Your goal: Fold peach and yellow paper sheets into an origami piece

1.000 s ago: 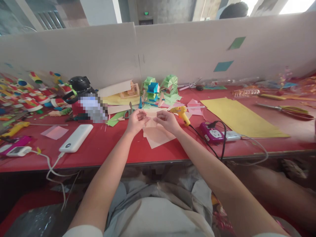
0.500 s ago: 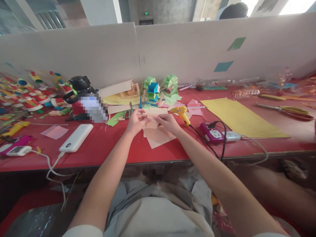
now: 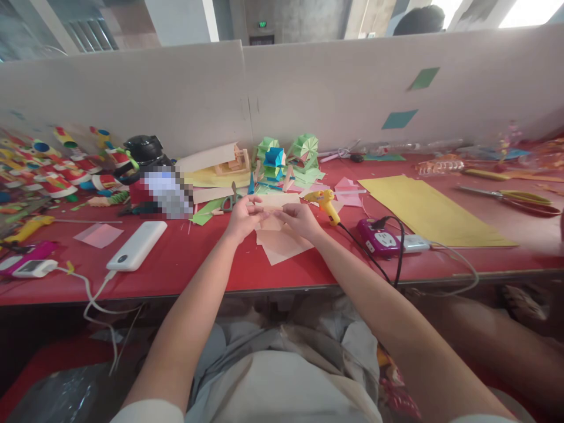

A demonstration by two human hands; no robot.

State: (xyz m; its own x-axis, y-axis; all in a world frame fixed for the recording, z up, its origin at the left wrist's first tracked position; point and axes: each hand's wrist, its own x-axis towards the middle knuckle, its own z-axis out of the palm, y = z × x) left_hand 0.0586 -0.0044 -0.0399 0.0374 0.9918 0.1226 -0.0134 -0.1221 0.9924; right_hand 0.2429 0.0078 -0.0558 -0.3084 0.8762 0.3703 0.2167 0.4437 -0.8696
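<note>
Head view: small peach paper pinched between two hands

Both hands meet over the red table (image 3: 185, 261), near its front edge. The left hand (image 3: 244, 221) and the right hand (image 3: 300, 220) appear to pinch a small peach paper piece (image 3: 269, 220) between thumbs and fingers, just above larger peach sheets (image 3: 284, 247) lying on the tabletop. Its exact folds are too small to tell.

The piece should be very light and fairly crisp, easy to crease or tear and unlikely to slip from dry fingertips. Opposite edges look the best place to take hold, with light pressure so that it does not buckle.

As for containers, a black-lidded flask (image 3: 143, 148) stands to the left; its lid looks closed, so its contents cannot be told. Cup-like red-and-white crafts (image 3: 56, 185) crowd the far left; whether they hold anything is unclear.
</note>
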